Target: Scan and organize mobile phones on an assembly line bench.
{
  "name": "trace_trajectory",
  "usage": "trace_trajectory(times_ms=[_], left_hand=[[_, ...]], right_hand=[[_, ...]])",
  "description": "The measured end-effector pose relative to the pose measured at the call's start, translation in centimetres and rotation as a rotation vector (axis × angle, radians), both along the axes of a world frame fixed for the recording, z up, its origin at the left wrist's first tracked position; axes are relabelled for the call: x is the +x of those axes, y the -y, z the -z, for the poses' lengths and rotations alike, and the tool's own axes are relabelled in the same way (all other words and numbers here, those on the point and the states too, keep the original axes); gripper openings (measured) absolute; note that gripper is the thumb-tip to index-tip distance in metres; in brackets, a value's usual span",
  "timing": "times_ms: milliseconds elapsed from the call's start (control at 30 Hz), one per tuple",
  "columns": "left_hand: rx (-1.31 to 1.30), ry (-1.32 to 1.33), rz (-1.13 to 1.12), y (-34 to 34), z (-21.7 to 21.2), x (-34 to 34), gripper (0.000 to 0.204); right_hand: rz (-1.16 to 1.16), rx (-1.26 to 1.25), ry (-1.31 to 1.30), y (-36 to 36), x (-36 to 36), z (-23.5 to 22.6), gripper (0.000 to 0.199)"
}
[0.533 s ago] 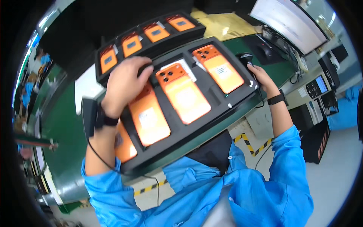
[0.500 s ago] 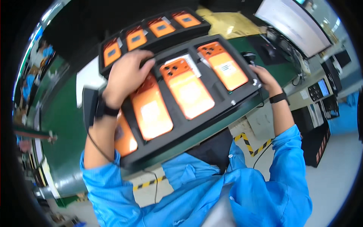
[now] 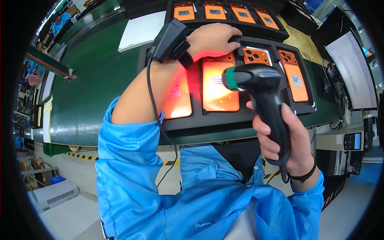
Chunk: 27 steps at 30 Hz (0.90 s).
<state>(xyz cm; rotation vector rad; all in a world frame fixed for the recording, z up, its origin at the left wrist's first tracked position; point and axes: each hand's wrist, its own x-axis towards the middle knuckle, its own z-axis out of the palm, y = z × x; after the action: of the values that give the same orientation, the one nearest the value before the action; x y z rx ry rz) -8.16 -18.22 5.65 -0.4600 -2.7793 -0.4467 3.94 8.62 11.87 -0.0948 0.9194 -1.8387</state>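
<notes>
My right hand [image 3: 286,138] grips a black handheld scanner [image 3: 260,86] by its handle, its head pointing at a black tray [image 3: 208,122] of orange phones [image 3: 219,86]. Red light from the scanner falls on the two nearest phones. My left hand [image 3: 212,39] rests on the far rim of that tray, fingers curled over the edge. A black device [image 3: 168,38] is strapped to my left wrist, with a cable running down my forearm.
A second black tray [image 3: 224,10] with several orange phones lies farther back on the green conveyor [image 3: 92,76]. A white sheet [image 3: 140,30] lies beside it. A monitor [image 3: 354,68] stands at the right, small boxes with displays below it. Yellow-black floor tape runs under the conveyor.
The tray has gone from raised and tilted in both hands to lying on the conveyor. My right hand has left it and now holds the scanner, which lights the phones red.
</notes>
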Motion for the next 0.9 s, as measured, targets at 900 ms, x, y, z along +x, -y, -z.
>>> trace_trajectory(times_ms=[900], left_hand=[[0.081,0.264,0.414,-4.2,-6.7,3.9,0.013]], right_hand=[[0.852,1.035,-0.915,-25.8,-19.4,16.2,0.051]])
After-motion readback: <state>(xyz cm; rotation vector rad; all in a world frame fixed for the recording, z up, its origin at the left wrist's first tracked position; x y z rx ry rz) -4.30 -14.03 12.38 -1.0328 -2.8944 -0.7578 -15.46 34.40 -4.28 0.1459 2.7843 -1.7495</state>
